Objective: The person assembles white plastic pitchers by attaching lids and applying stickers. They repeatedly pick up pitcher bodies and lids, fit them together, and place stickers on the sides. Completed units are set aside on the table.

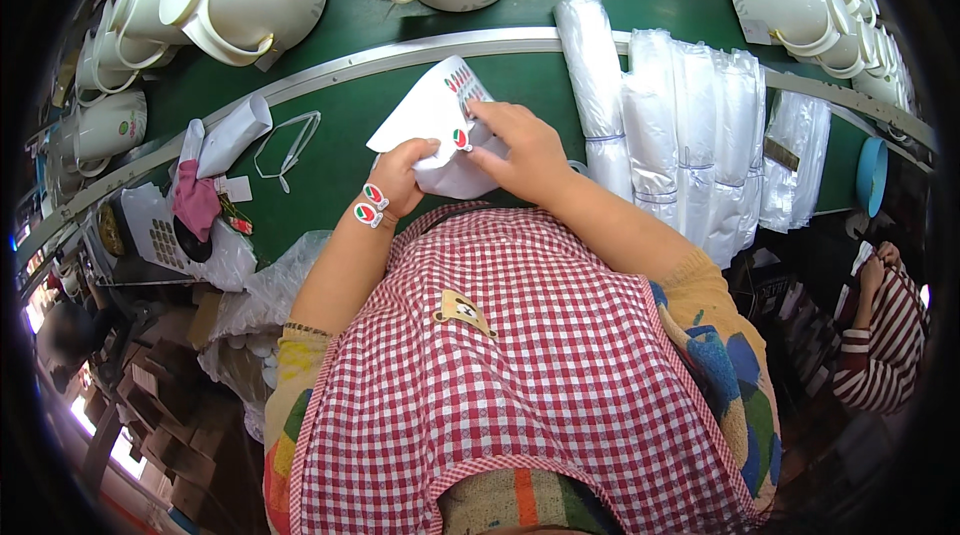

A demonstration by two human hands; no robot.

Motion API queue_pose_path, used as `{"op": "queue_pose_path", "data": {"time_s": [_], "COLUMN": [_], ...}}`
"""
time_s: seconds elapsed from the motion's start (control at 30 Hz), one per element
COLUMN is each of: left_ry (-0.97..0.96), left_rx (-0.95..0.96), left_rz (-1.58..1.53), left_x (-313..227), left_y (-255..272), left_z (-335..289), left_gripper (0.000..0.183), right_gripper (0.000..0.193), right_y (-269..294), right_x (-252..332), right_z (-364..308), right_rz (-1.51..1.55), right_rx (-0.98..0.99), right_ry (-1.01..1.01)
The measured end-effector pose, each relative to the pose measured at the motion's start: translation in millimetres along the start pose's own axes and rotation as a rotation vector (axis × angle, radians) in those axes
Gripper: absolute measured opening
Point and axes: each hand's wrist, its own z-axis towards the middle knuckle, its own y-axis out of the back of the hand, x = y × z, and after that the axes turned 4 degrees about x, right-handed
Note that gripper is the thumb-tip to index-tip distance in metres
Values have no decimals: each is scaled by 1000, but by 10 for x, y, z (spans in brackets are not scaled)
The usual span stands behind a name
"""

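A white sticker sheet point(408, 117) with small red-and-green round stickers is curled up in front of my chest. My left hand point(400, 180) grips its lower left part between thumb and fingers. On the right side, my right hand point(527, 150) has its index finger and thumb closed on the sheet. One round sticker point(461, 139) shows beside those fingertips; whether it is loose or on the sheet I cannot tell. Two more such stickers point(371, 205) are stuck on my left wrist.
Cream-white jugs point(245, 0) with handles stand beyond the metal rail point(400, 42). Bundled clear plastic bags point(660, 115) lie right of my hands, near a blue bowl point(871, 177). Left are a pink cloth point(195, 197) and a white strap point(287, 150). Another person point(880, 335) works at far right.
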Motion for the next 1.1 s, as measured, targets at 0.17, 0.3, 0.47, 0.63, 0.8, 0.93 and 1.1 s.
{"op": "queue_pose_path", "data": {"time_s": [0.17, 0.3, 0.47, 0.63, 0.8, 0.93, 1.1], "left_ry": [-95, -121, -121, -158, -163, -150, -143], "left_rx": [174, 215, 266, 293, 269, 258, 268], "left_rz": [-260, -281, -338, -358, -340, -335, -304], "left_x": [99, 92, 88, 96, 90, 89, 89], "left_y": [163, 152, 158, 159, 141, 128, 142], "left_z": [-19, -25, 1, 21, 21, 27, 14], "left_gripper": [52, 55, 58, 58, 57, 57, 57], "right_gripper": [40, 33, 29, 23, 19, 18, 16], "right_y": [76, 81, 83, 107, 108, 109, 142], "right_x": [-16, 39, 21, 39, 9, -36, -18], "right_z": [-15, -2, -20, -6, -2, 8, 2], "right_rz": [126, 197, 282, 356, 324, 299, 413], "right_rx": [-44, -25, -17, -12, -18, -20, 40], "right_ry": [-94, -134, -137, -106, -52, -7, -113]}}
